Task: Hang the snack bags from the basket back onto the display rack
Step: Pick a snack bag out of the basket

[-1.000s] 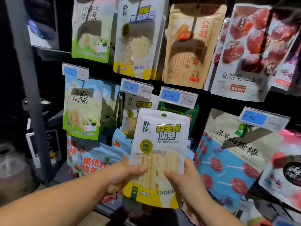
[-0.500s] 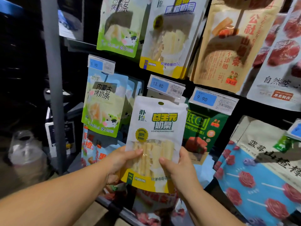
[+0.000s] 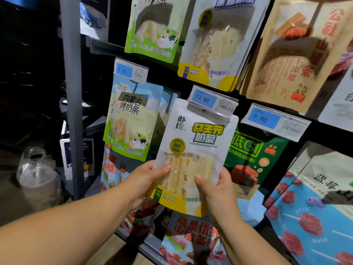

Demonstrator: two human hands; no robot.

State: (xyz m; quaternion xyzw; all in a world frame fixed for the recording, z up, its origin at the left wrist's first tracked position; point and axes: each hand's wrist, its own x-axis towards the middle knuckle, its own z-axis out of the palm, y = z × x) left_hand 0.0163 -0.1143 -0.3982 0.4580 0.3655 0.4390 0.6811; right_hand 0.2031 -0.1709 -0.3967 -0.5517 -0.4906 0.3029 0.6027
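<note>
Held upright near the dark display rack (image 3: 172, 81): white-and-yellow plastic snack bag (image 3: 193, 150). Pinched at both lower sides by left hand (image 3: 145, 180) and right hand (image 3: 217, 194), thumbs in front, fingers curled behind. Tucked at the top just under the clear 13.80 price tag (image 3: 212, 102).

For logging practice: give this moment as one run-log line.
object: white milk-stick bag | grip: left hand, right hand | position: top behind 13.80 price tag | hooked: cannot tell
</note>
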